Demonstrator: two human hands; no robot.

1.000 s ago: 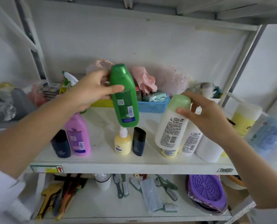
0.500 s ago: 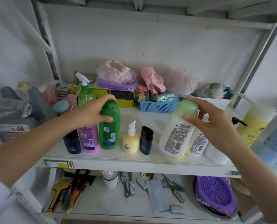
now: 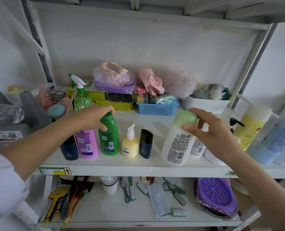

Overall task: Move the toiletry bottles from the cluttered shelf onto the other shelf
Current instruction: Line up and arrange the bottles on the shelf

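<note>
Fingers (image 3: 103, 126) wrap green bottle (image 3: 109, 139) top.

Navy bottle (image 3: 69, 150) top behind left hand (image 3: 92, 117)

You face a white metal shelf (image 3: 138, 169) with a row of bottles standing near its front edge: a dark navy bottle (image 3: 69, 150), a pink bottle (image 3: 87, 144) touching it, a green bottle (image 3: 109, 135), a pale yellow pump bottle (image 3: 130, 144) and a small dark tube (image 3: 145, 144). To the right a white bottle with a light green cap (image 3: 178, 142) leans tilted, its base on the shelf. Behind the row stand a green spray bottle (image 3: 81, 97), yellow packets (image 3: 113, 100), a blue basket (image 3: 156, 108) and a white tub (image 3: 206, 105). The lower shelf (image 3: 121, 219) carries scrub brushes (image 3: 128, 189), a small white jar (image 3: 110, 185), a purple round mat (image 3: 216, 195) and a bundle of tools (image 3: 68, 197) at the left.
</note>
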